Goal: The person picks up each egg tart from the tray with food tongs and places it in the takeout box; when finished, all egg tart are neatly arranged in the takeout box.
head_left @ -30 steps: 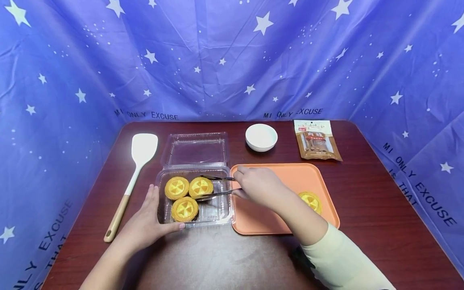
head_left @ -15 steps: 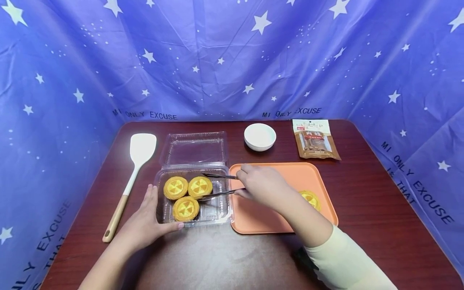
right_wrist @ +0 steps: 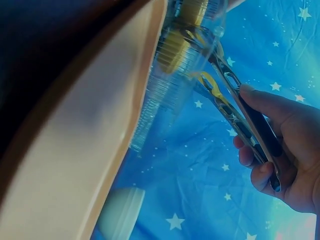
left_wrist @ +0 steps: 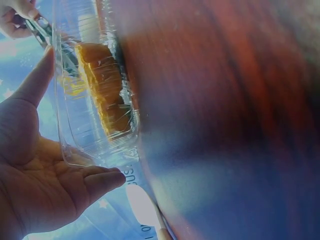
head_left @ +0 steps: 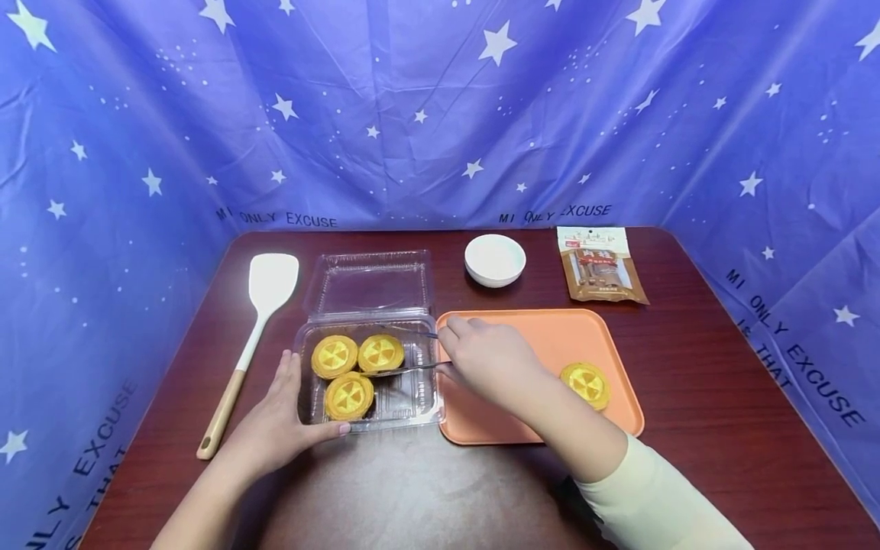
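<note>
In the head view, my left hand [head_left: 275, 420] lies along the left side of a clear plastic container [head_left: 399, 425], fingers straight, thumb at its front edge. Three egg tarts sit inside: a back left tart [head_left: 334, 356], a back right tart [head_left: 381, 353] and a front tart [head_left: 348, 396]. My right hand [head_left: 490, 359] grips metal tongs [right_wrist: 255, 112] with black handles. Their spread arms reach into the container on either side of the back right tart, the near tip between it and the front tart. Another egg tart [head_left: 585, 385] lies on an orange tray [head_left: 481, 420].
The container's lid [head_left: 374, 283] is folded back behind it. A white spatula [head_left: 273, 281] with a wooden handle lies to the left. Behind the tray stand a white bowl [head_left: 495, 261] and a brown snack packet [head_left: 602, 266]. A starry blue curtain [head_left: 440, 153] encloses the table.
My right hand and the tongs have shifted slightly left, deeper across the container. The front tart has slid a little left since half a second ago. My left hand stays in place.
</note>
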### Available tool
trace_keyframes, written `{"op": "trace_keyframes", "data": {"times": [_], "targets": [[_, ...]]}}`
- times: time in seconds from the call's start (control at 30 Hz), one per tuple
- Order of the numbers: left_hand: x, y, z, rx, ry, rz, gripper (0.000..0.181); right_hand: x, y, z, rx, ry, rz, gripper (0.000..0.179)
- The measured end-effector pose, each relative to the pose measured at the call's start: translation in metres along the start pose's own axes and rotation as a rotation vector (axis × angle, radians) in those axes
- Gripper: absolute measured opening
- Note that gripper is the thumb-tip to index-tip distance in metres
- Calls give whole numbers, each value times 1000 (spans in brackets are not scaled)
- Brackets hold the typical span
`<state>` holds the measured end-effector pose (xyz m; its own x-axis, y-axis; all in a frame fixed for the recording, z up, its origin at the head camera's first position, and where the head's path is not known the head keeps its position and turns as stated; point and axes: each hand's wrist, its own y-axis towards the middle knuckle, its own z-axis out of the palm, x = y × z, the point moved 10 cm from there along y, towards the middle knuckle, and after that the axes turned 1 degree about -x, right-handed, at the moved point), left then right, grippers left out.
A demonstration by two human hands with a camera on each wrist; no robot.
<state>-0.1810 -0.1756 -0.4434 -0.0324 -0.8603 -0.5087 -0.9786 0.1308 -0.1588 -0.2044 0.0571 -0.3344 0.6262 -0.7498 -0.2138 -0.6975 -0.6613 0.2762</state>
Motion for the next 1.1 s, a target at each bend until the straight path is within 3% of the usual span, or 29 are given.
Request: {"op": "trace_keyframes", "data": {"times": [0.37, 0.77, 1.1], "targets": [[0, 0, 0, -1, 0, -1, 143, -5, -3, -17, -82, 22, -18, 39], [-2, 0, -1, 0, -5, 1, 143, -38, -17, -28, -51, 132, 21, 39], [-3, -1, -1, 12, -2, -3, 143, -82, -53, -31, 37, 156, 117, 43]]}}
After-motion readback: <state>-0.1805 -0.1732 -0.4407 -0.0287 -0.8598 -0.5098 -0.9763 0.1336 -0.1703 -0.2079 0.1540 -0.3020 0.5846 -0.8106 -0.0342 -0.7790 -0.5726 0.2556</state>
